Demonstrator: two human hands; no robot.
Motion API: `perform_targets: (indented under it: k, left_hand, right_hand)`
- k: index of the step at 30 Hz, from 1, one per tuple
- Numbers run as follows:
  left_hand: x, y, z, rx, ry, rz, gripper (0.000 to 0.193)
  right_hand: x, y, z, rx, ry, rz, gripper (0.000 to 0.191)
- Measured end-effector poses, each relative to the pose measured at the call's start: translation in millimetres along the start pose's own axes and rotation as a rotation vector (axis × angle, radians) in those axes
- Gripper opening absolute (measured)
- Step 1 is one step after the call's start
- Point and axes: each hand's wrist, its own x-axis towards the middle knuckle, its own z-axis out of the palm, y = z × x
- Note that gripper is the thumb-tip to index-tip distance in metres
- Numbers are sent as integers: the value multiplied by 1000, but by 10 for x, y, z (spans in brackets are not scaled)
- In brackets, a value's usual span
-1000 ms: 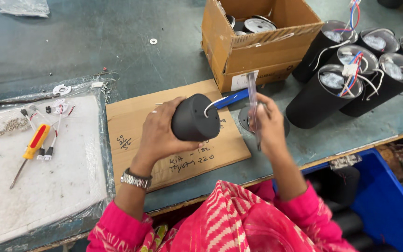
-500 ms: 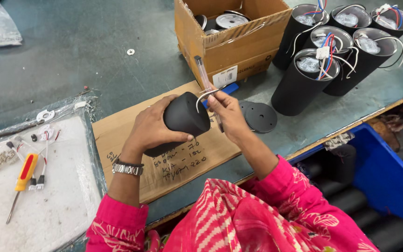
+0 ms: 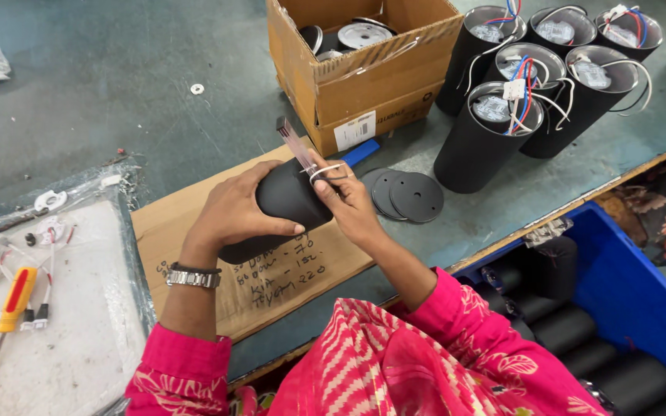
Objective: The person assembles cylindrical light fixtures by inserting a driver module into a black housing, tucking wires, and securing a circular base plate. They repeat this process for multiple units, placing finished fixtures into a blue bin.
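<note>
We see the left hand [image 3: 233,212] wrapped over a black cylinder [image 3: 283,208], fingers clamped around its body, holding it tilted above a flat sheet of cardboard [image 3: 194,231] on the bench. The right hand [image 3: 348,204] sits at the cylinder's upper end, fingertips pinched together on thin white wires [image 3: 325,171] and a clear sleeve [image 3: 294,145] that sticks up from it. Just beside the right hand lie round black discs [image 3: 410,196]. Behind stands an open cardboard box [image 3: 364,85], and to its right a cluster of upright black cylinders with wiring [image 3: 518,100]. A screwdriver [image 3: 11,308] lies well apart on the left, on a white pad [image 3: 71,339].
</note>
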Motion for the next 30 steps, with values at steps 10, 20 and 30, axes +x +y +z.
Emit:
perform_targets:
  k: [10,20,30]
  left_hand:
    - [-179,86,303,148,195,146,105]
    - [-369,453,807,572,451,234,104]
    - [-583,551,1011,619,621,295,98]
  right_hand:
    - [-115,-467,-329,-293,-77,16,39]
    - [-308,-475,-432,-332,-53,363,43]
    - [-505,-347,-530,-60,24,387,69]
